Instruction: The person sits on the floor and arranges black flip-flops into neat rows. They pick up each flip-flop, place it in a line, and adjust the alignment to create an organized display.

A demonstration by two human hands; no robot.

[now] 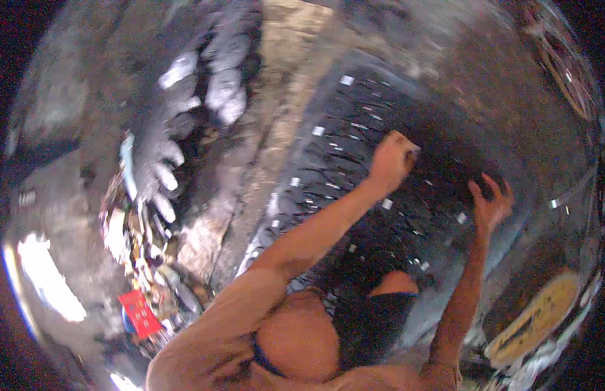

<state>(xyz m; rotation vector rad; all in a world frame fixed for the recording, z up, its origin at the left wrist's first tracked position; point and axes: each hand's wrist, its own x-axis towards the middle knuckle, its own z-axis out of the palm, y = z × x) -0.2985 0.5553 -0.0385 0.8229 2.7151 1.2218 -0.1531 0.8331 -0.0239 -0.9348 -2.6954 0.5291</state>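
A broad black rubber piece with deep tread grooves [341,156], like part of a large tyre, lies in front of me, slanting from far left to near right. Small white square patches [319,131] are scattered over it. My left hand [392,163] is closed above its middle, fingers curled together. A pale speck shows at the fingertips, but I cannot make out what they hold. My right hand [493,203] is near the piece's right edge, fingers spread and bent, with nothing visible in them. Motion blurs the picture.
Dark rounded, tyre-like shapes [227,91] stand at the far left. Below them lie a cluttered heap [130,238] and a red card [140,314]. A yellowish oval object [534,319] lies near right. A wire coil [566,75] is at the far right. My knees [299,335] are close by.
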